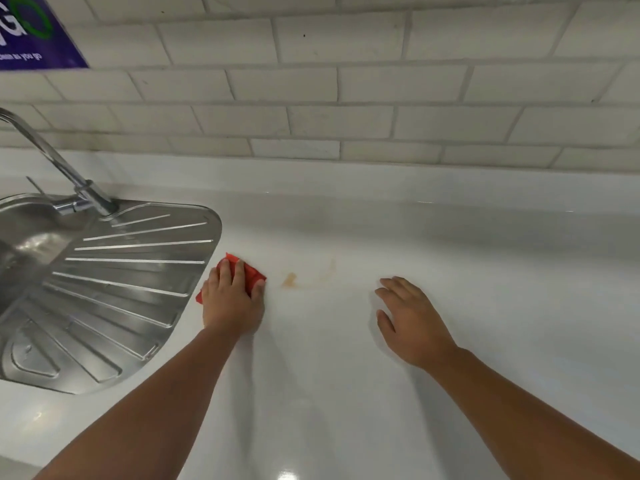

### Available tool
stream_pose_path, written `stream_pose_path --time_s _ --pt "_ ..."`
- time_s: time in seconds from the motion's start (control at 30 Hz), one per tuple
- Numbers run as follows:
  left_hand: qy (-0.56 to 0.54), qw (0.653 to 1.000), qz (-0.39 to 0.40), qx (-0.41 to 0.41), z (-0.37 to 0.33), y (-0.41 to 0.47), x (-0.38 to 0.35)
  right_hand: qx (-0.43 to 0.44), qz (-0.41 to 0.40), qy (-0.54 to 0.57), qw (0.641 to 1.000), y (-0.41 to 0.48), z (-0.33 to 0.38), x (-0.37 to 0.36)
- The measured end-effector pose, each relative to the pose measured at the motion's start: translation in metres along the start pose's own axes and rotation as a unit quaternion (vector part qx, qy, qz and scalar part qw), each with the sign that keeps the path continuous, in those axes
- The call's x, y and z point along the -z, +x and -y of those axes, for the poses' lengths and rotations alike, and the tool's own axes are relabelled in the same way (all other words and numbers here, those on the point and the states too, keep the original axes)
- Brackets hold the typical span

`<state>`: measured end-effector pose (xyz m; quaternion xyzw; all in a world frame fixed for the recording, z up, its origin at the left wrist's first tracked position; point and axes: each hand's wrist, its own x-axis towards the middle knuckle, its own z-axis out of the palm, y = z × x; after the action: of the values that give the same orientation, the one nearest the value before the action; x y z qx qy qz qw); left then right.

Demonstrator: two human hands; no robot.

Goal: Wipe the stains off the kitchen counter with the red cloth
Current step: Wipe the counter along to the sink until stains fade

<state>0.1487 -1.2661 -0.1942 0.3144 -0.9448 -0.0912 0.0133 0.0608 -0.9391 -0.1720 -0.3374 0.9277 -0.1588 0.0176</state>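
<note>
A small red cloth (250, 271) lies on the white kitchen counter (450, 271), just right of the sink's drainboard. My left hand (232, 301) lies on top of it, fingers over the cloth and thumb at its right edge, pressing it to the counter. A small brownish-orange stain (289, 279) sits on the counter a short way right of the cloth, with a fainter smear (330, 268) beyond it. My right hand (410, 318) rests flat on the counter further right, fingers relaxed, holding nothing.
A steel sink with a ribbed drainboard (114, 292) fills the left side, with a chrome tap (69, 181) at its back. White brick tiles (346, 109) form the wall behind. A purple sign (31, 32) hangs at top left.
</note>
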Motion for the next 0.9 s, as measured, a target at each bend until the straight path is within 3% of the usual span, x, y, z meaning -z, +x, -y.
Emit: stream_pose_path --time_s 0.1,0.2,0.37,0.5,0.57,0.67,0.8,0.9 --pt "-0.01 0.998 0.008 -0.061 -0.019 0.029 0.0 -0.024 -0.019 -0.003 1.0 -0.007 0.001 -0.001" --pt "-0.032 0.984 0.027 -0.176 -0.038 0.031 0.0 -0.047 -0.026 -0.008 0.999 -0.012 0.008 -0.005" --pt "-0.082 0.915 0.091 -0.384 -0.043 -0.011 -0.003 -0.058 -0.022 -0.011 0.998 -0.011 0.029 -0.012" --pt "-0.068 0.885 0.101 -0.45 0.003 -0.039 0.002 -0.062 -0.017 -0.016 0.998 -0.01 0.04 -0.016" --pt "-0.041 0.893 0.086 -0.441 0.029 -0.032 0.006 -0.066 -0.017 -0.02 0.997 -0.012 0.043 -0.017" --pt "-0.003 0.939 0.076 -0.336 0.042 -0.003 0.009 -0.073 -0.017 -0.035 0.997 -0.017 0.044 -0.016" --pt "0.02 0.969 0.059 -0.24 -0.006 0.031 0.002 -0.088 -0.006 -0.063 0.994 -0.023 0.042 -0.018" --pt "0.023 0.967 0.052 -0.249 -0.055 0.034 -0.006 -0.1 -0.01 -0.073 0.992 -0.027 0.034 -0.019"
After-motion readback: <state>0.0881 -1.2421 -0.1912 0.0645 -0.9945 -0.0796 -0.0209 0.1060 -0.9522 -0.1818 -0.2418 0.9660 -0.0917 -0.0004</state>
